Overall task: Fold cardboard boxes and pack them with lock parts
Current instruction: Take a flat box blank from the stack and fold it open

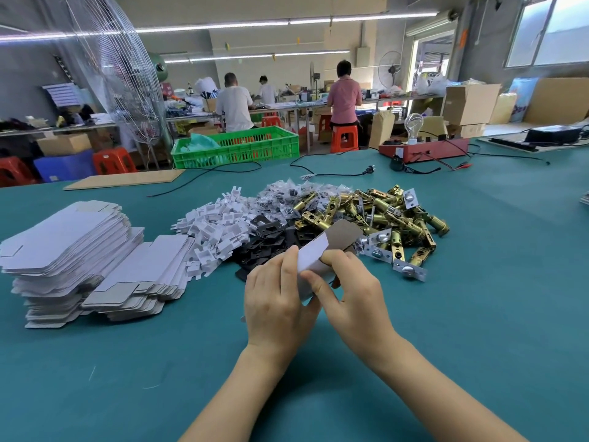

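A small white cardboard box (314,255) is held above the green table, its grey end flap (342,235) standing up at the far end. My left hand (277,298) grips its near left side, fingers curled over the top. My right hand (353,288) holds the right side, thumb pressing on the box's face. Behind lie heaps of brass latch bolts (382,215), black strike plates (271,240), white cardboard inserts (216,231) and small bagged parts (287,193). Stacks of flat white box blanks (79,260) sit at the left.
A green crate (236,145) stands at the table's far edge, with a brown board (127,180) to its left. Black cables (331,172) and a red test box with a bulb (420,148) lie far right. Several people work at benches beyond.
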`<state>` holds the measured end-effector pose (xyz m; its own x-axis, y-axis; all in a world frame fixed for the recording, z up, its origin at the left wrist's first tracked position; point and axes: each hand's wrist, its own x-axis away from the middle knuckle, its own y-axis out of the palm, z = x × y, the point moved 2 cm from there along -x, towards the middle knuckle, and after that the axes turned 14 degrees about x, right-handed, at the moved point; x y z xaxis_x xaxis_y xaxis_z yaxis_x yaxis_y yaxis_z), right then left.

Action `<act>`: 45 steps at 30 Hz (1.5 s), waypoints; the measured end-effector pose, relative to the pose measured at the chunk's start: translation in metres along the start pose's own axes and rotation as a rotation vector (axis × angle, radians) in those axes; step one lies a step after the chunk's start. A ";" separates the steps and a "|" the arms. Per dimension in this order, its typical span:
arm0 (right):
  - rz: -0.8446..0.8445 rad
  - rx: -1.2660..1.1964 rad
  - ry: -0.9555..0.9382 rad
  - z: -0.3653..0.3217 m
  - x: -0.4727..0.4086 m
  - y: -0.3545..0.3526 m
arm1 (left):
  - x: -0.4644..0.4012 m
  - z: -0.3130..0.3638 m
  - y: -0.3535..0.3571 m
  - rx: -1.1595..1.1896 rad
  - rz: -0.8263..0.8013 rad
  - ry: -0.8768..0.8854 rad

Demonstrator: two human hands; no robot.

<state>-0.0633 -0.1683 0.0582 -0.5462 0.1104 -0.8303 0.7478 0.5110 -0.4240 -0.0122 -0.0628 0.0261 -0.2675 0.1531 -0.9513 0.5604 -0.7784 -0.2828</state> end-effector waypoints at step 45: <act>0.001 -0.491 0.330 0.030 -0.006 0.016 | -0.016 0.002 -0.009 1.112 -0.113 -0.683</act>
<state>-0.0369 -0.1860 0.0454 -0.6929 0.3306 -0.6407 0.5293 0.8367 -0.1407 -0.0145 -0.0589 0.0441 -0.7951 0.1686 -0.5825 -0.3459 -0.9151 0.2072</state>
